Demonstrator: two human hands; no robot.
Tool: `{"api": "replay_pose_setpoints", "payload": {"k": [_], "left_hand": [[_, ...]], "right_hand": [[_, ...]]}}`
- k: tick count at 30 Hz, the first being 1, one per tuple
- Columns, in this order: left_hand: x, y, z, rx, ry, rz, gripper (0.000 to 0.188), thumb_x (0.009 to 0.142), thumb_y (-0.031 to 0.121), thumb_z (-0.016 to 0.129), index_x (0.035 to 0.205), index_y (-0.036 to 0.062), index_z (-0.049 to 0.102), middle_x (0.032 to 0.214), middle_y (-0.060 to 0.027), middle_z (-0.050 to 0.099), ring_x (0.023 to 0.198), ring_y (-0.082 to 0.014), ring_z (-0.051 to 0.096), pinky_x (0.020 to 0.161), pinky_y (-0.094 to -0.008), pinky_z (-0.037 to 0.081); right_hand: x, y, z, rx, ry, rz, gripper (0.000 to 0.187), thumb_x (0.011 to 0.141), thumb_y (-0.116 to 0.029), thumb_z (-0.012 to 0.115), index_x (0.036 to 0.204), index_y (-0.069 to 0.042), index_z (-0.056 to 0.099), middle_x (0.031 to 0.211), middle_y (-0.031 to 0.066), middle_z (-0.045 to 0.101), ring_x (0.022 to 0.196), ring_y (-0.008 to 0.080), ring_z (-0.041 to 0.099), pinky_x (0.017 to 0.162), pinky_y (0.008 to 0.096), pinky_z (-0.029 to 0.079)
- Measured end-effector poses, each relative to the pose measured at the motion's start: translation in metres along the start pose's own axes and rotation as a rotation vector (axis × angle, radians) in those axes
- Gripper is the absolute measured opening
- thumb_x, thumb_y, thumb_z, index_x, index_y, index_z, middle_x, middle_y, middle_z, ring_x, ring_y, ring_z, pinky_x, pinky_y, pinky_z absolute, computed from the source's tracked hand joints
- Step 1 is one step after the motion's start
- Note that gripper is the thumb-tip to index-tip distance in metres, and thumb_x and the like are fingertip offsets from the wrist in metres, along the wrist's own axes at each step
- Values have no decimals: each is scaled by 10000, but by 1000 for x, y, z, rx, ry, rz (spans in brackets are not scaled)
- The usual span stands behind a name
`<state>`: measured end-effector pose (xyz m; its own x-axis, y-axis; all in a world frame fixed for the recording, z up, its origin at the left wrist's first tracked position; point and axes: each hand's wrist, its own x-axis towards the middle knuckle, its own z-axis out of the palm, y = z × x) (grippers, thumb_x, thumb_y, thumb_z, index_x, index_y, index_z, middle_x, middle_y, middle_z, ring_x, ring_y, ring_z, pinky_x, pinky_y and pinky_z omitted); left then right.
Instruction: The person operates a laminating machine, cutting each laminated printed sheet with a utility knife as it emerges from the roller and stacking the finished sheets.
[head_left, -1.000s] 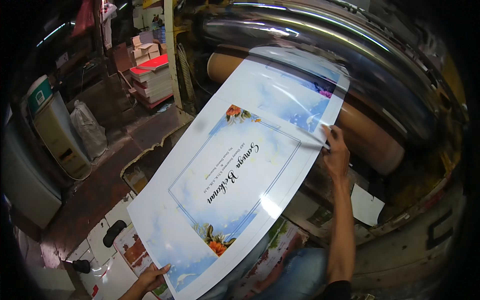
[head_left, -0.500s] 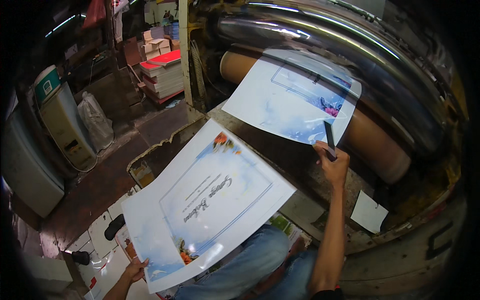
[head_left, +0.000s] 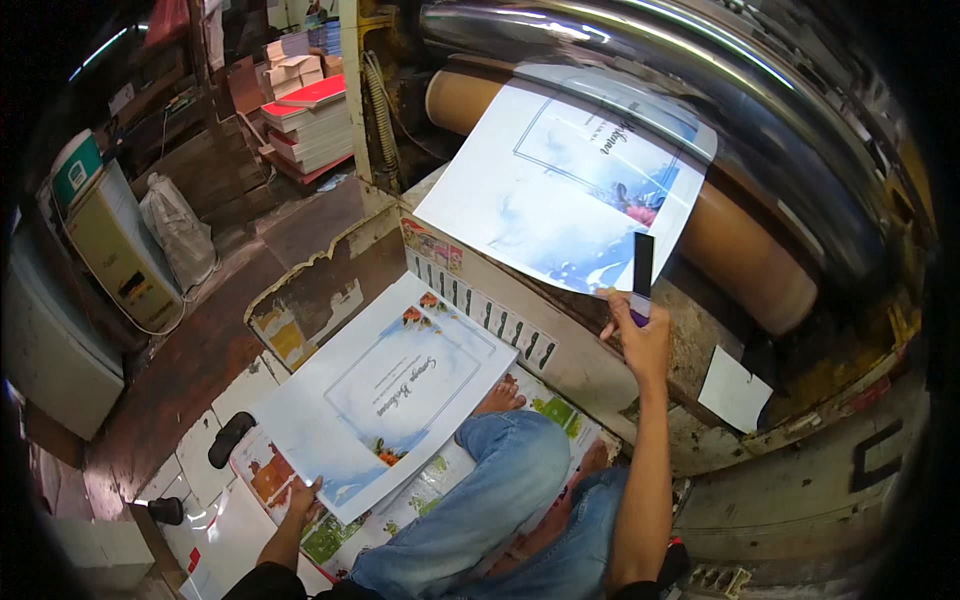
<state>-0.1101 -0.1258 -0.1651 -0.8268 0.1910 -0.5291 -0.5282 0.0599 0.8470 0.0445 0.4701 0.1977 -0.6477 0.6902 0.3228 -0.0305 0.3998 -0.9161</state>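
My left hand (head_left: 301,503) pinches the near corner of a printed sheet (head_left: 300,420) with a blue watercolour pattern, a thin frame and orange flowers. This sheet slopes over the floor beside my bent knee. My right hand (head_left: 640,340) is closed around a cutter knife (head_left: 643,262) with a flat black blade and some purple at its handle. Its fingertips meet the near edge of a second, similar sheet (head_left: 490,200), and the blade lies over that edge. The far end of this second sheet curves up against the rollers, beside a brown roll.
Shiny metal rollers (head_left: 600,60) and a brown roll (head_left: 765,255) of a machine span the far right. A white scrap (head_left: 735,388) lies on its ledge. Red-topped stacks (head_left: 310,115) stand far left. A dark object (head_left: 232,440) rests near the left sheet. A patterned mat (head_left: 420,490) lies under my legs.
The left sheet has gone down and away from me, nearer the floor. More print shows on the sheet at the rollers. My right hand stays at its edge, the blade now more upright.
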Motion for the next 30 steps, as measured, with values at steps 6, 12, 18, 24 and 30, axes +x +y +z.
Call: {"api": "replay_pose_setpoints", "payload": {"k": [6, 12, 18, 24, 30], "left_hand": [[51, -30, -12, -3, 73, -104, 323, 865, 153, 685, 1122, 19, 544, 895, -85, 663, 674, -179, 643, 503, -317, 528], [34, -55, 45, 816, 616, 123, 978, 659, 367, 812, 1338, -50, 244, 1088, -286, 608, 1000, -369, 627, 814, -423, 527], [23, -55, 73, 109, 344, -460, 879, 727, 305, 786, 1344, -5, 242, 1214, -251, 515, 1070, -310, 572, 926, -385, 472], [48, -32, 89, 526, 214, 307, 881, 701, 294, 815, 1360, -47, 341, 1238, -243, 547, 1135, -303, 554, 927, -371, 472], [-63, 203, 284, 212, -751, 549, 525, 836, 266, 725, 1245, -5, 539, 1168, -142, 609, 1100, -230, 579, 944, -353, 484]], "right_hand": [[-69, 1, 43, 3, -75, 23, 291, 883, -251, 685, 894, 39, 711, 621, 4, 594, 492, 77, 549, 476, 232, 408], [-58, -33, 21, -16, -393, 215, 302, 855, -242, 708, 903, 56, 695, 739, 42, 643, 472, 89, 550, 395, 259, 443], [-61, -49, 20, 51, -590, 292, 446, 819, -266, 742, 1102, 66, 649, 1083, 137, 679, 493, 97, 561, 381, 254, 460], [-62, -78, 27, -39, -782, 324, 432, 788, -299, 773, 929, 101, 689, 860, 82, 709, 417, 94, 527, 380, 255, 456], [-59, -69, 19, -9, -942, 267, 353, 795, -301, 773, 938, 19, 728, 614, 38, 647, 384, 78, 516, 375, 230, 420]]}}
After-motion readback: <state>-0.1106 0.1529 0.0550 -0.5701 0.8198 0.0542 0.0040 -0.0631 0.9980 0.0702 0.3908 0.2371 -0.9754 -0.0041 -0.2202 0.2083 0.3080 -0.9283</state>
